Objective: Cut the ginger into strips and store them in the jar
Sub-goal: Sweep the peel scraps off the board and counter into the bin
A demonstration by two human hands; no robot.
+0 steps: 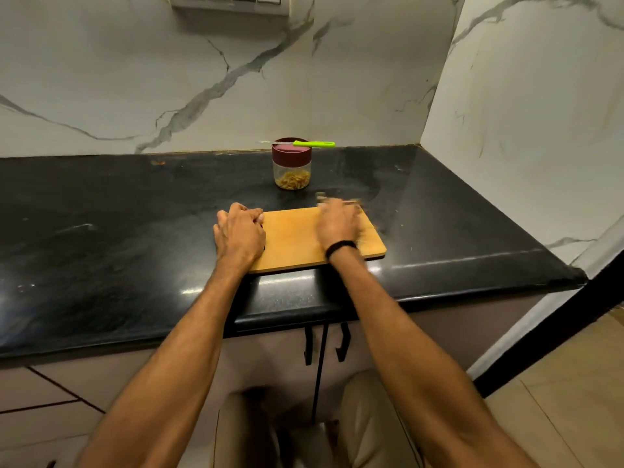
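Observation:
A wooden cutting board point(297, 238) lies on the black counter in front of me. My left hand point(239, 233) is curled over the board's left end and grips it there. My right hand point(337, 222) is motion-blurred over the board's far right corner, fingers stretched out flat, with a black band on the wrist. A few small ginger bits point(320, 194) lie just beyond its fingertips. Behind the board stands a clear jar point(292, 179) with ginger strips inside and a maroon lid point(291, 153) on top. A green-handled knife point(312, 143) lies across the lid.
The black stone counter point(118, 214) runs left and ends at a front edge near me. Marble walls point(202, 79) close the back and the right side. Below the counter are cabinet doors with black handles point(342, 346).

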